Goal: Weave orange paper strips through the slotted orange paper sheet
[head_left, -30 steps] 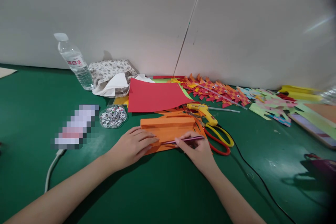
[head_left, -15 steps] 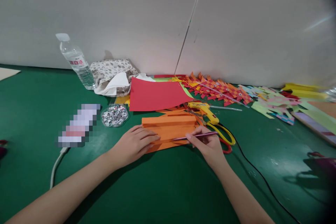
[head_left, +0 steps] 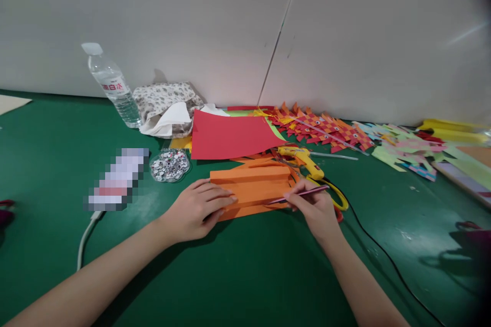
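A sheet of folded orange paper (head_left: 253, 189) lies on the green table in front of me, with raised creases along its length. My left hand (head_left: 201, 208) rests on its left end, fingers extended and pressing it down. In my right hand (head_left: 312, 209) is a slim purple pen-like tool (head_left: 312, 191), pinched between thumb and fingers. Its thin tip points left and touches or hovers just over the paper's lower fold; I cannot tell which. Behind the right hand, yellow-and-red-handled scissors (head_left: 339, 198) are partly hidden.
Behind the orange paper lie red paper (head_left: 233, 135), a yellow glue gun (head_left: 303, 159) with a black cord (head_left: 378, 245), and woven red-orange paper pieces (head_left: 326, 130). A case of googly eyes (head_left: 170, 165), a phone (head_left: 118, 179), a tissue pouch (head_left: 166, 102) and a water bottle (head_left: 115, 87) stand left.
The pen-like tool in my right hand has slid to the right along the lower fold. My left hand stays on the paper. The view has shifted slightly.
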{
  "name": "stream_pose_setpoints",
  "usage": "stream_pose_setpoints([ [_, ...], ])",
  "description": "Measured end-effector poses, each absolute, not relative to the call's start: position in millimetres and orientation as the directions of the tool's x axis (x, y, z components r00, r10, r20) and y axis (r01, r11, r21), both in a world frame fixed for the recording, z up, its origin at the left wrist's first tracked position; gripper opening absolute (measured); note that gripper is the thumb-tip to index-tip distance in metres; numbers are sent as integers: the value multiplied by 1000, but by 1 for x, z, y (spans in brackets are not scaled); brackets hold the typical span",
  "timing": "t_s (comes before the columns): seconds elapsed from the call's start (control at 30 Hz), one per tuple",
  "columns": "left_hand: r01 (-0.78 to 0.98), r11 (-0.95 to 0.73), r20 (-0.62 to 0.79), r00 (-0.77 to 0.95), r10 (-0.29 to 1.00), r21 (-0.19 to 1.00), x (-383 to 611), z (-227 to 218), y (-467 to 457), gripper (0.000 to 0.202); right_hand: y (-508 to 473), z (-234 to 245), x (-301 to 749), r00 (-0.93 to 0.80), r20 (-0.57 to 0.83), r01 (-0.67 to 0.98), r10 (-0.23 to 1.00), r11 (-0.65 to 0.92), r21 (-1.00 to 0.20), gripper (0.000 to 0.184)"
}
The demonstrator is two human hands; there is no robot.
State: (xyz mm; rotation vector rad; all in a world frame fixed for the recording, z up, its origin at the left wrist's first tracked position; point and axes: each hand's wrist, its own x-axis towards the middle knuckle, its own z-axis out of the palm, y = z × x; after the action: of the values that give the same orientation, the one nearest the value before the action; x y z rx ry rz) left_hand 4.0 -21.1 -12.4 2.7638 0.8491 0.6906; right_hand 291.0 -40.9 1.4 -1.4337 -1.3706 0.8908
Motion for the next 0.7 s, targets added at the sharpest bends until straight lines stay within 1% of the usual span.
stream_pose_setpoints([
  [0.13,475,-818,359,738,571,326,3,-15,-22,44,-47,2,275,159,102,214,982,66,-975,21],
  [0.2,476,-810,355,733,580,341,3,-15,-21,47,-51,3,260,120,70,190,990,47,-981,22],
  [0.27,477,-805,348,731,587,353,4,-15,-21,49,-54,3,247,48,29,209,998,19,-978,24],
  [0.37,479,-799,327,737,591,364,4,-14,-21,50,-56,3,236,-64,-33,280,997,-13,-960,25],
  [0.47,486,-793,320,735,598,367,5,-13,-21,49,-55,1,234,-101,-63,316,993,-28,-948,25],
  [0.57,487,-793,321,734,598,366,4,-13,-21,49,-53,2,236,-90,-42,344,995,-8,-939,25],
  [0.7,491,-791,320,732,602,366,4,-13,-21,49,-50,3,250,-16,57,345,998,59,-937,26],
])
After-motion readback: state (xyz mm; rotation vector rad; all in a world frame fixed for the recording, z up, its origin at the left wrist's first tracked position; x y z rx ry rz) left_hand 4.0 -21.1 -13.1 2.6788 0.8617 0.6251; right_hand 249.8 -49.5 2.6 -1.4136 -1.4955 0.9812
